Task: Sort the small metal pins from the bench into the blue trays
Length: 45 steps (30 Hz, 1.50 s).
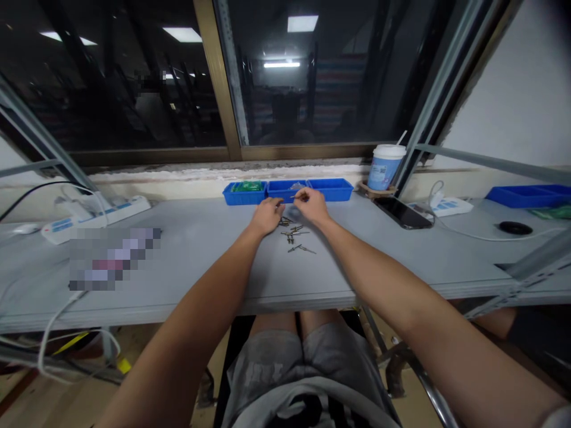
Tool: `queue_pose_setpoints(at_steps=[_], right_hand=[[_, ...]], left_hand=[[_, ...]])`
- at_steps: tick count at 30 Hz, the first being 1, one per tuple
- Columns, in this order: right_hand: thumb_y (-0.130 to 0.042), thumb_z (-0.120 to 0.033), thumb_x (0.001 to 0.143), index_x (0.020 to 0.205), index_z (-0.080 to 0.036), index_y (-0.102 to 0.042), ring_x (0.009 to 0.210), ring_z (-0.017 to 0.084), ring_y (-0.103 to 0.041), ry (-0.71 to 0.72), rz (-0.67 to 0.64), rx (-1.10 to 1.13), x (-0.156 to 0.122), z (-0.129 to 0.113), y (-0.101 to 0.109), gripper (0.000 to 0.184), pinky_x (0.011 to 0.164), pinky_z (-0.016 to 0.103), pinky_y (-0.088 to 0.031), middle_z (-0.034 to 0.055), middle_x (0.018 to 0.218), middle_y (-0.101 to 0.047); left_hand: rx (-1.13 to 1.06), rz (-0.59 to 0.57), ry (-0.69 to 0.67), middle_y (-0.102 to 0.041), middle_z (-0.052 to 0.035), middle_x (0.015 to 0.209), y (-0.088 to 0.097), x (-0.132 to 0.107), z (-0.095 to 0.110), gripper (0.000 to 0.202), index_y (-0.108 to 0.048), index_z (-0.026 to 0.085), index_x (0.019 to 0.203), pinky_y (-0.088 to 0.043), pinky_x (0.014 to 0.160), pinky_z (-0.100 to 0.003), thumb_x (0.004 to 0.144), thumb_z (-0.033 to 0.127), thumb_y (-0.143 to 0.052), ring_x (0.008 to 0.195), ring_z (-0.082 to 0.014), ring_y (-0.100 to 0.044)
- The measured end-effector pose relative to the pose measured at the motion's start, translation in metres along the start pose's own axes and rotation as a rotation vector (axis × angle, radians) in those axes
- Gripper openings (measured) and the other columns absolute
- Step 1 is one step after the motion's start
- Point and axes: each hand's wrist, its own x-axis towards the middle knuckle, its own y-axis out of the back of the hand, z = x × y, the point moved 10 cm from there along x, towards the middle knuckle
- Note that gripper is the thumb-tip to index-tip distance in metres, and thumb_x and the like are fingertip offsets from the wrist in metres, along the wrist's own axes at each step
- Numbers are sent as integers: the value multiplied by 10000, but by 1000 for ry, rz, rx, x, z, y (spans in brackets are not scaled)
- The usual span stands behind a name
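Observation:
My left hand (267, 216) rests on the grey table with its fingers curled together; what they hold, if anything, is too small to make out. Just right of it, my right hand (311, 205) pinches a small thin metal piece that looks like a pop rivet (293, 197). Below and between the hands lies a loose group of metal pop rivets (292, 233), thin pins with thicker ends. A pair of them (302, 249) lies closer to me. Right behind my fingers stands the middle blue bin (275, 191), with some clear plastic in it.
A blue bin with green packets (245, 193) stands left, another blue bin (331, 190) right. Farther right are a paper cup (386, 169) and a phone (402, 213). Power strips (98, 219) with cables lie at both sides. A blurred-out object (116, 258) lies left.

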Motion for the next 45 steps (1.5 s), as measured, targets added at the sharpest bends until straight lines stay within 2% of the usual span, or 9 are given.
queue_pose_setpoints(at_steps=[3,7,18,20,24,29,31,40,45], right_hand=[[-581,-159,713,1060,-169,-637,1143,305,-501,-1,111,-271,4,12,23,351,1009,473,-389,119,1166,-663],[-560,-138,736,1335,-130,-510,1244,360,-410,-158,111,-395,9,45,40,601,1040,546,-332,174,1386,-533],[-543,-84,700,1511,-113,-280,1398,347,-326,-260,2,-332,15,79,32,853,1108,504,-296,223,1568,-266],[-546,-87,712,1493,-89,-306,1396,333,-324,-210,54,-334,14,68,35,818,1114,483,-283,243,1545,-293],[-548,-124,729,1193,-106,-622,1197,267,-505,-60,75,-303,10,33,29,470,1040,399,-375,175,1265,-601],[-614,-188,708,765,-160,-711,737,161,-610,33,-401,-186,-8,9,-34,116,724,263,-452,24,757,-705],[-595,-156,701,700,-166,-704,717,149,-610,53,-481,-204,-15,5,-47,110,690,242,-432,6,713,-699],[-503,-35,641,638,-173,-654,655,142,-552,64,-484,-347,-18,6,-54,204,624,245,-363,14,669,-669],[-497,-24,706,684,-174,-611,704,149,-535,90,-400,-339,-14,3,-46,190,656,250,-354,31,729,-666]], left_hand=[[16,-2,60,-647,-126,1216,1,1,-10,346,-642,163,1211,-419,1047,-396,923,216,-457,1174,-253,-565],[30,-41,67,-635,-146,1232,-2,2,-15,345,-663,143,1172,-414,1064,-389,913,189,-440,1187,-260,-565],[25,-96,41,-662,-135,1234,-13,1,-17,426,-689,139,1141,-447,1046,-373,795,48,-459,1183,-259,-589],[20,-106,32,-666,-136,1234,-15,1,-15,426,-690,137,1144,-448,1043,-365,800,51,-454,1175,-256,-595],[39,-132,-9,-692,-97,1203,-18,0,-10,387,-705,180,1127,-449,1036,-355,848,117,-444,1142,-235,-613],[67,-172,-30,-722,-80,1119,-27,1,-5,271,-741,197,1002,-460,1013,-371,838,223,-527,1104,-243,-621],[65,-170,-23,-730,-79,1075,-28,1,-5,233,-748,197,937,-473,986,-370,827,233,-546,1075,-243,-627],[77,-192,61,-700,-107,1080,-30,1,-7,198,-711,166,788,-459,954,-393,833,180,-519,1077,-258,-601],[-19,-103,99,-686,-102,1094,-18,0,-4,213,-675,174,889,-430,959,-404,899,211,-465,1078,-248,-590]])
